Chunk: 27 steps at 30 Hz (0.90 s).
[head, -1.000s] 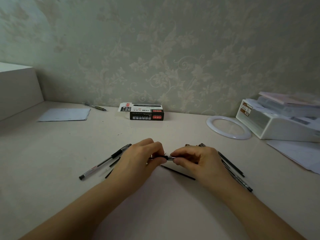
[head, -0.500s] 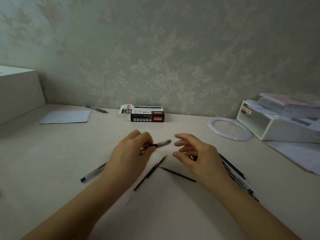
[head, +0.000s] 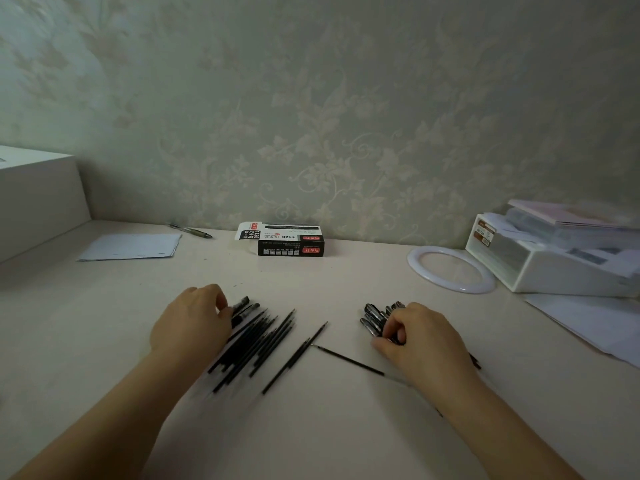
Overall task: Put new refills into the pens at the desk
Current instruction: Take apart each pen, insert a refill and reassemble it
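— What is seen on the desk [head: 329,427]?

— A fan of thin black refills [head: 256,344] is laid out left of centre, slanting up to the right; its lower ends are blurred. Two more refills [head: 294,358] lie a little to the right of the fan, and a single refill [head: 348,360] is angled across toward the right hand.

— How are the hands placed?

— The left hand [head: 192,323] is rested at the fan's upper left, fingers curled, and dark pen ends [head: 244,306] are seen sticking out just beside its fingertips. Whether they are actually gripped cannot be told. The right hand [head: 420,337] is set over a bundle of pens [head: 377,318], with its fingers curled onto them; whether any pen is pinched cannot be told.

— And farther back?

— A black-and-white box [head: 289,240] is stood near the wall, with a sheet of paper [head: 131,247] and a lone pen [head: 190,231] to its left. A white ring [head: 415,268] is laid flat at the right, beside a white tray [head: 554,271] stacked with papers.
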Motion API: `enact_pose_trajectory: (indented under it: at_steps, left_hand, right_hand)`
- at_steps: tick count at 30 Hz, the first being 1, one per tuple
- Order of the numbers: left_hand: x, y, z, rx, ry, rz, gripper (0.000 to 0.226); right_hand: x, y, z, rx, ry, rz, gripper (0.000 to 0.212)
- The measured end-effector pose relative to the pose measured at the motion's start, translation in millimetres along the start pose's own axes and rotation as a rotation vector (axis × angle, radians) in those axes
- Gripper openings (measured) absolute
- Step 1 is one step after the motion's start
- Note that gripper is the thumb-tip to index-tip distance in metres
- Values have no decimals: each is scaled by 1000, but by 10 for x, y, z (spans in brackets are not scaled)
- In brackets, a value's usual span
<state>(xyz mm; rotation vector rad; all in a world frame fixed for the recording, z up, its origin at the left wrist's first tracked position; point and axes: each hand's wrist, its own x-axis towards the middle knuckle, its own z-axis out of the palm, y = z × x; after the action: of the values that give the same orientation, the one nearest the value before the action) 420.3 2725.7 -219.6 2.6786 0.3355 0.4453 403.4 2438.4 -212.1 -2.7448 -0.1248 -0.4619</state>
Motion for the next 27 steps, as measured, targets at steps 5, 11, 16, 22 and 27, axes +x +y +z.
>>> enact_pose_trajectory:
  at_steps: [5, 11, 16, 22, 27]
  left_hand:
    - [3, 15, 17, 14, -1, -3, 17]
    - [-91, 210, -55, -66, 155, 125, 19]
    - [-408, 597, 24, -329, 52, 370, 14]
    - [-576, 725, 81, -662, -163, 485, 46]
    - [-543, 695, 102, -540, -160, 566, 16]
  right_hand:
    - [4, -26, 48, -60, -22, -15, 15]
    - [23, -61, 45, -44, 18, -18, 16]
    - [40, -171, -104, 447, 101, 58, 15]
    - [-11, -385, -91, 1104, -191, 230, 26]
    - [-63, -438, 22, 1203, -303, 197, 17]
